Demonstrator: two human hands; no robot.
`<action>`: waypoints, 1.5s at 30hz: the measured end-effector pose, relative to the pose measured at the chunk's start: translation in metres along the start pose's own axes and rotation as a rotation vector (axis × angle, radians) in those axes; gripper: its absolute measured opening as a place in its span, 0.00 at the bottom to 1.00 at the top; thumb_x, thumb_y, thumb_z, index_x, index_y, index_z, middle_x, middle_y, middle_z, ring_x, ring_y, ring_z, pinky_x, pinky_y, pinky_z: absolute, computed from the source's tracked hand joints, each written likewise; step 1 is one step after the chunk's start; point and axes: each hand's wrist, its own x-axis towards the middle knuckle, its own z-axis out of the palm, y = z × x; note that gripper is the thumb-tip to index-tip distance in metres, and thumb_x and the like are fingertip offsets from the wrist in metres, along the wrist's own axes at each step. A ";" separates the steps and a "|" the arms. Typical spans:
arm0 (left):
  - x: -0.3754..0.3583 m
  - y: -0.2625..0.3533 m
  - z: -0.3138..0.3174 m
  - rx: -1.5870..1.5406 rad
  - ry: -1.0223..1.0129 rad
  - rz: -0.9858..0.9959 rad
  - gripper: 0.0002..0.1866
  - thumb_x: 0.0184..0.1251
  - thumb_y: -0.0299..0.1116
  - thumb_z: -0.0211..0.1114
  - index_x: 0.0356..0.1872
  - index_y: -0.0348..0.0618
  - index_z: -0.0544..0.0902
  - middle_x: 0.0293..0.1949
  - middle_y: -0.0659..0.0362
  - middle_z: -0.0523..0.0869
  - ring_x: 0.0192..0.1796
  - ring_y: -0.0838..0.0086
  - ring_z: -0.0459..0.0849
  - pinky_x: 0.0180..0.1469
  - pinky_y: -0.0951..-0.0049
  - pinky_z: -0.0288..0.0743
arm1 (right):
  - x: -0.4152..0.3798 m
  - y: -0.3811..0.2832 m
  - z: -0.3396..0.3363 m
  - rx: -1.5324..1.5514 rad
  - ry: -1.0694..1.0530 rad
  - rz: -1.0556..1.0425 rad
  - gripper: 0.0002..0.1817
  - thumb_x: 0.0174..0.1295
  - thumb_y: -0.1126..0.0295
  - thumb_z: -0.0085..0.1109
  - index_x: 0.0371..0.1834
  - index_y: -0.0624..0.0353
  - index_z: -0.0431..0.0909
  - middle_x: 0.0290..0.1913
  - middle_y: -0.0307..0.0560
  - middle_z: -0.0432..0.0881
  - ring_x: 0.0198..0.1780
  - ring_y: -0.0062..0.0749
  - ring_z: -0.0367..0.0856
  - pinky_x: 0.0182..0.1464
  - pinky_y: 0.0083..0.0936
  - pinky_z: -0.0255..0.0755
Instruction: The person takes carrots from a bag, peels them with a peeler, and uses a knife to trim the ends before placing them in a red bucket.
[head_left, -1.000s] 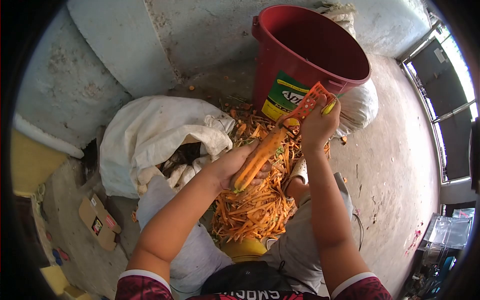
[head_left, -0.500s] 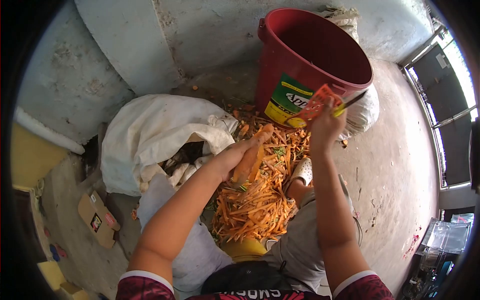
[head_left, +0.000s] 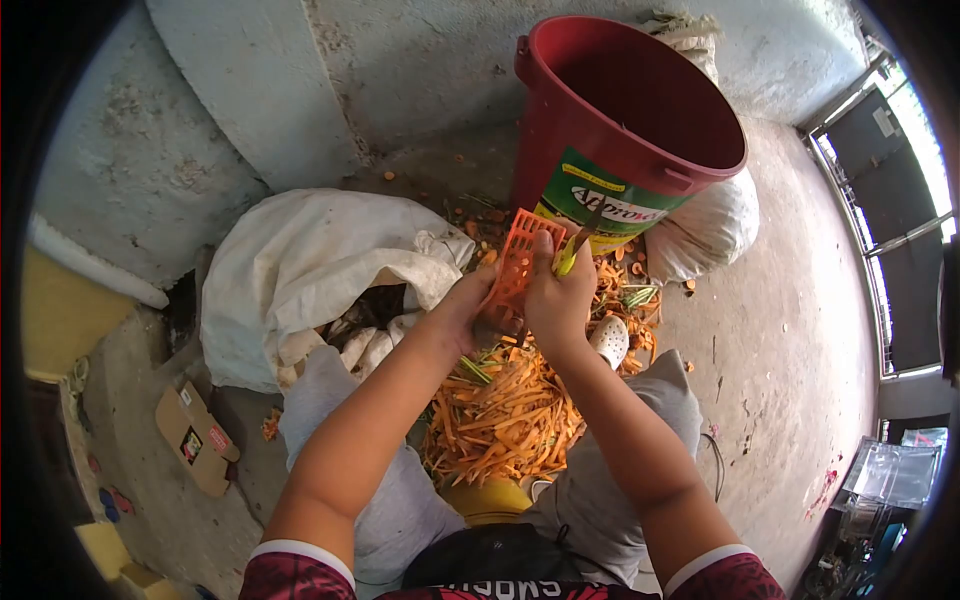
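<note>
My right hand [head_left: 560, 300] is closed around an orange perforated plastic peeler [head_left: 520, 250] and a knife with a yellow handle [head_left: 567, 257], its dark blade pointing up. The peeler lies across the front of my left hand [head_left: 466, 308], which is closed on a large carrot. Almost all of that carrot is hidden behind the peeler and fingers; only a dark orange-brown bit shows between the hands. Below both hands, a heap of orange peel strips [head_left: 505, 415] with some green bits spreads between my legs.
A tall red bin [head_left: 540, 120] stands ahead. On the left sits a white sack [head_left: 310, 250] with its mouth open; another white sack [head_left: 715, 235] is behind the bin. A flattened cardboard box [head_left: 193, 440] lies at left. My foot in a white clog [head_left: 610, 340] is beside the peels.
My right hand has come down and left with the peeler and knife, from beside the bin to my left hand. The carrot, plainly visible before, is now mostly covered.
</note>
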 end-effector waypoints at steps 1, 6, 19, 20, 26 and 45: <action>-0.009 0.002 0.011 -0.012 0.048 0.014 0.13 0.66 0.40 0.43 0.40 0.46 0.74 0.29 0.61 0.80 0.26 0.79 0.78 0.26 0.78 0.74 | -0.002 -0.002 0.001 0.005 -0.010 -0.020 0.12 0.61 0.66 0.47 0.40 0.64 0.68 0.30 0.52 0.76 0.33 0.37 0.76 0.36 0.27 0.68; -0.020 0.007 0.019 0.043 0.106 -0.019 0.12 0.66 0.39 0.46 0.41 0.46 0.73 0.31 0.61 0.80 0.25 0.80 0.78 0.27 0.79 0.74 | -0.005 -0.007 0.001 -0.084 -0.014 -0.058 0.08 0.58 0.72 0.49 0.39 0.63 0.68 0.31 0.55 0.75 0.31 0.43 0.77 0.34 0.29 0.69; -0.021 0.002 -0.003 0.358 -0.098 -0.154 0.21 0.67 0.47 0.40 0.40 0.38 0.71 0.27 0.59 0.76 0.25 0.78 0.74 0.28 0.78 0.72 | 0.081 0.046 -0.058 -0.533 0.660 -0.167 0.10 0.58 0.69 0.48 0.38 0.65 0.69 0.29 0.55 0.77 0.32 0.47 0.77 0.35 0.33 0.68; -0.024 0.002 -0.004 0.382 -0.123 -0.173 0.20 0.67 0.47 0.41 0.40 0.39 0.71 0.27 0.59 0.77 0.26 0.78 0.75 0.29 0.79 0.72 | 0.087 0.053 -0.068 -0.466 0.661 -0.081 0.10 0.58 0.69 0.48 0.37 0.65 0.69 0.29 0.55 0.77 0.32 0.45 0.77 0.35 0.33 0.68; -0.011 0.006 -0.018 0.129 -0.059 -0.031 0.16 0.66 0.45 0.45 0.42 0.43 0.68 0.25 0.63 0.70 0.26 0.80 0.69 0.25 0.81 0.66 | 0.080 0.029 -0.061 0.087 0.468 0.143 0.09 0.60 0.68 0.47 0.34 0.64 0.69 0.26 0.49 0.76 0.27 0.31 0.74 0.31 0.27 0.67; 0.006 -0.010 -0.017 -0.006 -0.140 0.034 0.19 0.66 0.49 0.42 0.41 0.44 0.72 0.31 0.61 0.79 0.30 0.77 0.79 0.26 0.77 0.76 | 0.002 0.003 0.002 -0.152 0.100 0.015 0.13 0.60 0.65 0.47 0.42 0.64 0.68 0.30 0.56 0.76 0.34 0.46 0.76 0.35 0.32 0.67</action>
